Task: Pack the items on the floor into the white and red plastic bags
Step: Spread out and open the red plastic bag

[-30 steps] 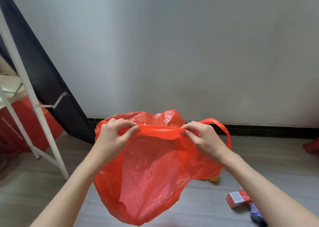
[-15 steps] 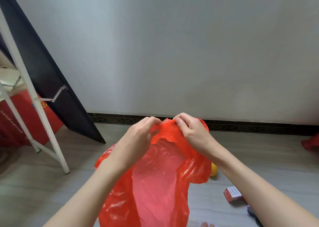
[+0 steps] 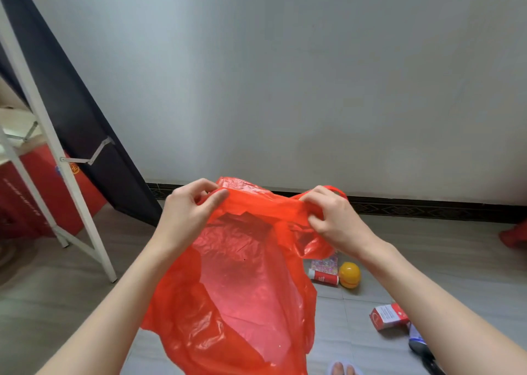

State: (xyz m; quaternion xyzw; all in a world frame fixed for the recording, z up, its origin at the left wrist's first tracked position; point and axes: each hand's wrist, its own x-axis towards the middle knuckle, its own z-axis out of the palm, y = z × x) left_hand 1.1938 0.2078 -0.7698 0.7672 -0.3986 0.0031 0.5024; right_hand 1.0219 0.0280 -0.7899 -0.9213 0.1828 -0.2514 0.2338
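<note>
Both my hands are raised in front of me, holding the red plastic bag (image 3: 242,283) up off the floor. My left hand (image 3: 186,212) pinches the bag's top edge between thumb and curled fingers. My right hand (image 3: 332,217) grips the rim at the other side, fingers curled round bunched plastic beside a handle loop. The mouth is stretched between them and the body hangs down, crumpled. On the grey floor (image 3: 427,255), below my right forearm: a yellow ball (image 3: 350,275), a small red-and-white tube (image 3: 323,276) touching it, a glittery packet (image 3: 325,263), a red-and-white carton (image 3: 389,316).
</note>
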